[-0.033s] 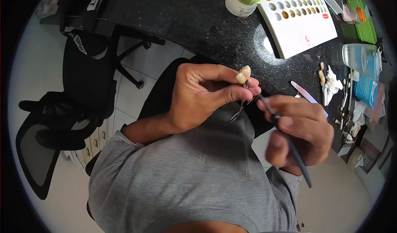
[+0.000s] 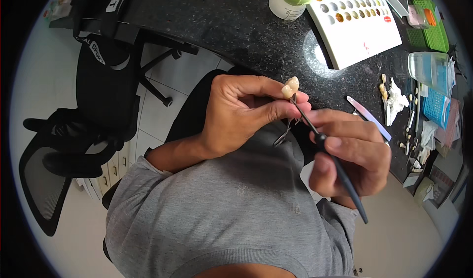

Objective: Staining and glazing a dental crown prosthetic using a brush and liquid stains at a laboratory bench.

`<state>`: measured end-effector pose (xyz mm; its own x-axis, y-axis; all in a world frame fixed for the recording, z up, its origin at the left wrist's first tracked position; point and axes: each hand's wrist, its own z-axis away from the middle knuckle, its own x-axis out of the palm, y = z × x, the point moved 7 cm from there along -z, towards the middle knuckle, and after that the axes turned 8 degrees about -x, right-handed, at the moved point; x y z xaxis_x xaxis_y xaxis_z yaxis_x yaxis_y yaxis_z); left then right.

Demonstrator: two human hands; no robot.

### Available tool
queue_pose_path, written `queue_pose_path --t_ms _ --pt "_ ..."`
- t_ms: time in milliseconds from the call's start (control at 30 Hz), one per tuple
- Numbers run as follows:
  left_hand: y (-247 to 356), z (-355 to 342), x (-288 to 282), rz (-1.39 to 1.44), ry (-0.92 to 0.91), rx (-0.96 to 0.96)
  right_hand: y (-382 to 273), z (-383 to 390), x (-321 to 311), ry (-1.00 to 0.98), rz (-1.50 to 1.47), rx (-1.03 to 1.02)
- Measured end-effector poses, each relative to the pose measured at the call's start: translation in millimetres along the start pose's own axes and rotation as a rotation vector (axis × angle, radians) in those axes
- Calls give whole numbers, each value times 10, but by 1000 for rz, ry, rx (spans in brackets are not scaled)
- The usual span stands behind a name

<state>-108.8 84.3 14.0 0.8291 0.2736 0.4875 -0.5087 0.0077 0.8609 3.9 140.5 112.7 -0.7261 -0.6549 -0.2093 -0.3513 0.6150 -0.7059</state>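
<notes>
My left hand (image 2: 241, 113) is closed in a pinch, its thumb and forefinger around a metal clamp (image 2: 282, 139) whose looped end hangs below the fingers. Just above the fingertips sits a tooth-coloured dental crown (image 2: 291, 86), shiny and cream; how the clamp meets it is hidden by my fingers. My right hand (image 2: 352, 152) grips a slim tool with a dark handle (image 2: 347, 184), held like a pen. The tool's thin tip reaches the lower side of the crown and seems to touch it. Whether that tip is a brush or a metal point I cannot make out.
A white palette (image 2: 364, 41) with rows of coloured wells lies on the black speckled table (image 2: 236, 41), beside a green-lidded jar (image 2: 288, 4). To the right are a nail-file-like strip (image 2: 367, 115), crumpled tissue (image 2: 395, 100), a clear container (image 2: 427, 71) and a blue basket (image 2: 436, 108).
My right hand has shifted slightly left, bringing the tool's tip up to the crown. My left hand and the crown have barely moved.
</notes>
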Motion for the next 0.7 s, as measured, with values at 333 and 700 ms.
queue_pose_path --t_ms 333,700 --pt "-29 61 -2 -52 38 -19 61 103 23 2 90 -90" --pt "-5 33 10 -35 42 -10 79 72 19 40 94 -112"
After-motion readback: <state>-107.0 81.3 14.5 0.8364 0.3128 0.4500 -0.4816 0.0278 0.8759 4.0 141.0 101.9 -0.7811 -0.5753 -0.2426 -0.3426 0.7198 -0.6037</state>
